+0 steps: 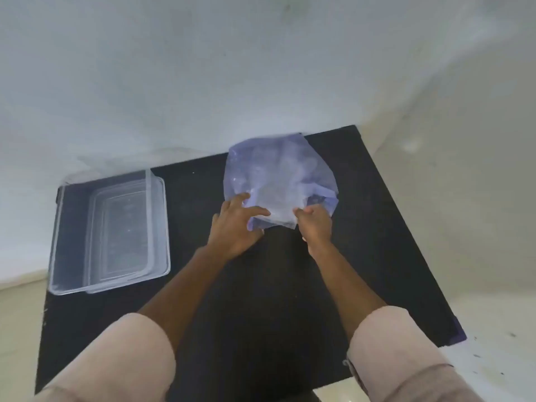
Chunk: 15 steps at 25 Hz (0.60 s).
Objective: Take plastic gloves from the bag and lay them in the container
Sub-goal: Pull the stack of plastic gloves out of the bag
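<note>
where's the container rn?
In the head view, the clear container sits at the black table's far-left corner, left of the left hand and the bag, touching neither.

A single head-worn wide-angle camera is looking forward and steeply down from above the person's shoulders, facing a black tabletop point(362, 256) set against a pale wall point(203, 68). It is sitting close: both forearms are reaching up from the bottom edge and filling the foreground. The wide lens is bending the tabletop's edges, and floor is showing at both lower sides
</note>
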Tool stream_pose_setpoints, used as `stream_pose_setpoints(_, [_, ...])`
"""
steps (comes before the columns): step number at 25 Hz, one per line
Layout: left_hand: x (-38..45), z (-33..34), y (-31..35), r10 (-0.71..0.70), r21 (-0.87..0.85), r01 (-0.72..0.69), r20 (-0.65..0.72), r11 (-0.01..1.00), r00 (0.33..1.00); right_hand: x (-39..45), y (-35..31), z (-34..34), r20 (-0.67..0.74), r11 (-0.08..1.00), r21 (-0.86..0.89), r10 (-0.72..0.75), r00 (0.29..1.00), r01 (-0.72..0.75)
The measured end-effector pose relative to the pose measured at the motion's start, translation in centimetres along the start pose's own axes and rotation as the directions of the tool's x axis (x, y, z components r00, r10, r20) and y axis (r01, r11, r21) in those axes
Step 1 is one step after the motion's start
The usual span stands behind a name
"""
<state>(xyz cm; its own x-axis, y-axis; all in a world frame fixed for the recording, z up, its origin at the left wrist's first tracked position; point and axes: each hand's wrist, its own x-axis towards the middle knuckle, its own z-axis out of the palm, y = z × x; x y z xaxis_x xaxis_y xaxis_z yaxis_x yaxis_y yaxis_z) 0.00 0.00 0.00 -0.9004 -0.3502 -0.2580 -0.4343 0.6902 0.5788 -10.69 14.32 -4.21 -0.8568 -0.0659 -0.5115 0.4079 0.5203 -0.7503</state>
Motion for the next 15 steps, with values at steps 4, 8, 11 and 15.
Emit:
stream_pose_setpoints(4, [2.7, 2.3, 2.0, -0.067, 0.323, 0.077, -0.042, 0.943, 0.997, 2.2, -0.5, 1.0, -0.152, 0.978, -0.179, 0.077, 0.985, -0.104])
stream_pose_setpoints(8, [6.0, 2.0, 2.0, -0.161, 0.263, 0.169, -0.051, 0.950, 0.986, 4.3, -1.3, 1.5, -0.128, 0.991, 0.122, -0.035, 0.991, 0.051])
stream_pose_setpoints(11, [7.6, 1.2, 2.3, -0.122, 0.114, 0.139, -0.144, 0.984, 0.982, 3.9, -1.5, 2.2, -0.012, 0.731, 0.682, 0.025, 1.000, -0.010])
stream_pose_setpoints(15, [8.5, 1.0, 2.6, -0.100, -0.048, 0.093, -0.185, 0.995, 0.978, 2.8, -1.0, 5.5, 0.309, 0.276, 0.905, 0.094, 0.946, -0.323])
